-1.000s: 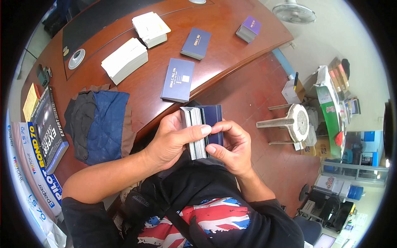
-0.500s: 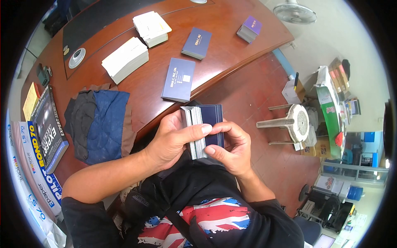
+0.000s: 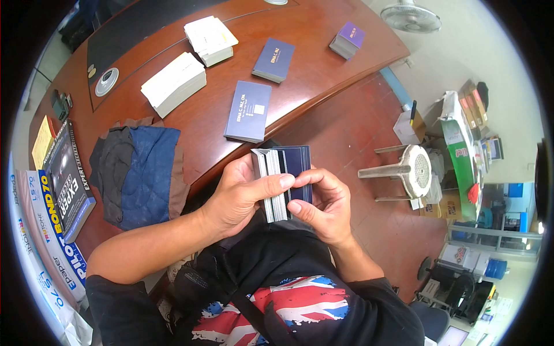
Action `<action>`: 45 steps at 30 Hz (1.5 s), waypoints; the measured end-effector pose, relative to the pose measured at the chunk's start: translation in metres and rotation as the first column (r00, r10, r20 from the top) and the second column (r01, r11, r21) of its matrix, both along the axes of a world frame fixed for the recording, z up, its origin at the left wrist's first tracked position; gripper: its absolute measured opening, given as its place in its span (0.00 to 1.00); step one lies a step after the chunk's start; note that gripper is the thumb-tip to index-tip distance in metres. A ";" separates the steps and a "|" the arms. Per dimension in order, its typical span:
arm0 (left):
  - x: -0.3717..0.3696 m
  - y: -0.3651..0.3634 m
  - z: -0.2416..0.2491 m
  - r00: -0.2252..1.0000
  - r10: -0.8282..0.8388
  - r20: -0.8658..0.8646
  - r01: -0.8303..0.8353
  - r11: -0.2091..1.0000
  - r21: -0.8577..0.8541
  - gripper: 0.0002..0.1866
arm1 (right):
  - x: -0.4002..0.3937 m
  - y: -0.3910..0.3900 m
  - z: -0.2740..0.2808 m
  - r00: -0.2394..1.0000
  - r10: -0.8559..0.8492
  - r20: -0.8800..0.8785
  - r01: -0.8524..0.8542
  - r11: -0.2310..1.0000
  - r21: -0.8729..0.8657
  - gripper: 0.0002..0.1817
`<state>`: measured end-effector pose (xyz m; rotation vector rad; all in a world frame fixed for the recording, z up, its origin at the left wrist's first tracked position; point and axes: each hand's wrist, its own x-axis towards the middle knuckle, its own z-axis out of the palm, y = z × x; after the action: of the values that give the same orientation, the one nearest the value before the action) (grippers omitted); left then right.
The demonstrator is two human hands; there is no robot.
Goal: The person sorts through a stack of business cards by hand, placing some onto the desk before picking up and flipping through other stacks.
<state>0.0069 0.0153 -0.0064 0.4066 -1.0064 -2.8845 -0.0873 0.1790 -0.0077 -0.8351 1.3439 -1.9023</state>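
Observation:
My left hand [image 3: 239, 196] grips a thick stack of business cards [image 3: 278, 205], its thumb laid across their pale edges. At the stack's right side, my right hand [image 3: 326, 205] pinches several navy cards [image 3: 298, 157] between thumb and fingers, fanned slightly apart from the rest. A dark gap shows between the pale edges and the navy faces. Beyond my hands on the desk lie two stacks of navy business cards, a nearer stack [image 3: 248, 109] and a farther stack [image 3: 273, 59].
The brown desk [image 3: 311, 34] also carries white card stacks [image 3: 174, 81], a purple card stack [image 3: 347, 40], a folded dark cloth [image 3: 147, 173] and a book [image 3: 69, 179]. Paper reams [image 3: 46, 230] stand at left. A white stool [image 3: 412, 170] is on the red floor at right.
The dark gap in the held stack has widened slightly beside my right thumb. Both hands stay almost in the same place.

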 end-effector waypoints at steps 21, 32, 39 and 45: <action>-0.001 -0.002 0.004 0.999 -0.012 -0.040 0.012 1.000 0.007 0.20 | -0.001 -0.003 0.001 0.999 -0.015 -0.043 0.015 1.000 0.014 0.19; 0.000 -0.002 0.005 0.999 -0.023 -0.034 0.023 1.000 0.020 0.19 | -0.001 -0.002 0.001 0.999 -0.014 -0.033 0.015 1.000 0.019 0.19; 0.000 -0.002 0.002 1.000 -0.012 -0.019 0.012 1.000 0.017 0.19 | -0.002 -0.003 0.001 0.999 0.002 0.032 -0.002 1.000 -0.006 0.19; 0.002 -0.003 0.002 1.000 -0.022 -0.004 0.022 1.000 0.012 0.18 | -0.002 -0.002 0.002 0.996 -0.008 0.084 0.008 1.000 0.004 0.20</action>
<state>0.0085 0.0127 -0.0048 0.3928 -0.9995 -2.9110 -0.0895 0.1766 -0.0059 -0.7406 1.3012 -1.9196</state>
